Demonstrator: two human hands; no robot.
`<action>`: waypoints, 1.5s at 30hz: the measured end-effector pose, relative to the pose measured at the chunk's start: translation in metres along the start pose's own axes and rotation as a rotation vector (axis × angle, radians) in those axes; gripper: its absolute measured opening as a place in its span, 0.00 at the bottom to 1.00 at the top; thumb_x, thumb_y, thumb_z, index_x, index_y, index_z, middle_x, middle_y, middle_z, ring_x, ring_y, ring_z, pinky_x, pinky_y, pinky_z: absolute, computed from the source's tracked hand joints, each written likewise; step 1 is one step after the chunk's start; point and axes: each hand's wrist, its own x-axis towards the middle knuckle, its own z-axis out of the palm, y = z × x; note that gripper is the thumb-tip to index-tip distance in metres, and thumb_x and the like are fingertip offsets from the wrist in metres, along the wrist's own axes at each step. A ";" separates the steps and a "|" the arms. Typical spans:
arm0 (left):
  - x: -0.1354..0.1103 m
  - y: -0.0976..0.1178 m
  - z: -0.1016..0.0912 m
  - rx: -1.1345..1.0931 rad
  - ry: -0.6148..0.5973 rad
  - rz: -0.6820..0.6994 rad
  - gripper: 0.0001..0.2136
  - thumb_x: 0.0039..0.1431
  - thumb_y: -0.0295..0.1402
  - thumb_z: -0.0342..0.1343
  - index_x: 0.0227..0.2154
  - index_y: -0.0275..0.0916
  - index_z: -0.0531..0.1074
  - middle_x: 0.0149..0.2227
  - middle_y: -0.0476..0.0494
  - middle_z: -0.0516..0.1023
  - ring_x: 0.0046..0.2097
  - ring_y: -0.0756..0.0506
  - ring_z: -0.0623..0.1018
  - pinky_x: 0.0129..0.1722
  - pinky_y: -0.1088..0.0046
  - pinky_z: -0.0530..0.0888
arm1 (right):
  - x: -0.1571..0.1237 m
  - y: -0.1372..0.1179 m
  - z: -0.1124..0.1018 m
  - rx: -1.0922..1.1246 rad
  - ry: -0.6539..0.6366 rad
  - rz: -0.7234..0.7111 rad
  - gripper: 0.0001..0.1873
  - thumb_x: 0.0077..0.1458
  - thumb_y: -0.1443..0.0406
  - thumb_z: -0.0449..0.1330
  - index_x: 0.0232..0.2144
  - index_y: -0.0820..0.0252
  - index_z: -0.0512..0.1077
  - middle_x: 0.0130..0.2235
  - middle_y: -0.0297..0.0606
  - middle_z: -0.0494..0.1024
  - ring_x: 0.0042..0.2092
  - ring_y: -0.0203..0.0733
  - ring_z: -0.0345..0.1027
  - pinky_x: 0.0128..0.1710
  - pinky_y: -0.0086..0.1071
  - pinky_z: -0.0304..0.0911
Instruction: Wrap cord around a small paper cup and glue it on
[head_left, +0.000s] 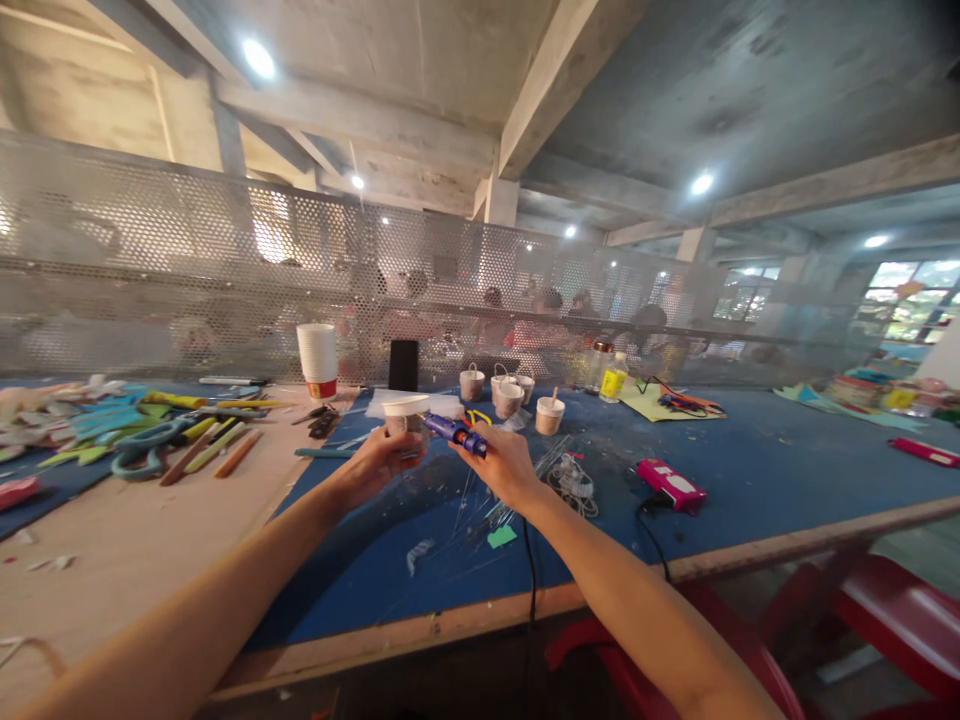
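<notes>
My left hand [390,458] is closed around a small cup [406,408] with a white rim and a greyish-brown wrapped side. A blue-purple glue gun [456,434] is gripped in my right hand [508,466], its nozzle pointing left at the cup's side. Whether the nozzle touches the cup I cannot tell. A black cord [531,570] runs down from under my right hand over the table edge. Beyond my hands stand several small wrapped cups [508,400], some with loop handles, and another cup [550,416] with a stick in it.
Loose string [574,485] and a green scrap [502,537] lie on the blue table mat [345,590]. To the right is a pink box [671,485] with a cord. Scissors [139,452], stacked paper cups [317,360] and a yellow-labelled bottle [614,379] stand around. A perforated metal screen [420,250] closes the back.
</notes>
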 end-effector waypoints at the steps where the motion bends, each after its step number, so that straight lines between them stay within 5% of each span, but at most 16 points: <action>1: 0.000 0.000 0.000 -0.004 0.004 0.000 0.15 0.46 0.30 0.71 0.39 0.37 0.80 0.37 0.44 0.82 0.35 0.47 0.78 0.38 0.71 0.75 | 0.000 0.000 0.000 0.004 0.003 0.000 0.15 0.65 0.52 0.60 0.36 0.58 0.72 0.34 0.38 0.83 0.35 0.41 0.77 0.31 0.28 0.55; 45: -0.001 0.005 0.004 -0.048 -0.006 0.006 0.10 0.49 0.26 0.66 0.37 0.40 0.81 0.37 0.42 0.83 0.32 0.46 0.79 0.34 0.72 0.76 | 0.001 0.001 -0.005 0.012 -0.028 0.038 0.14 0.66 0.54 0.59 0.42 0.58 0.73 0.39 0.40 0.84 0.39 0.44 0.78 0.33 0.28 0.58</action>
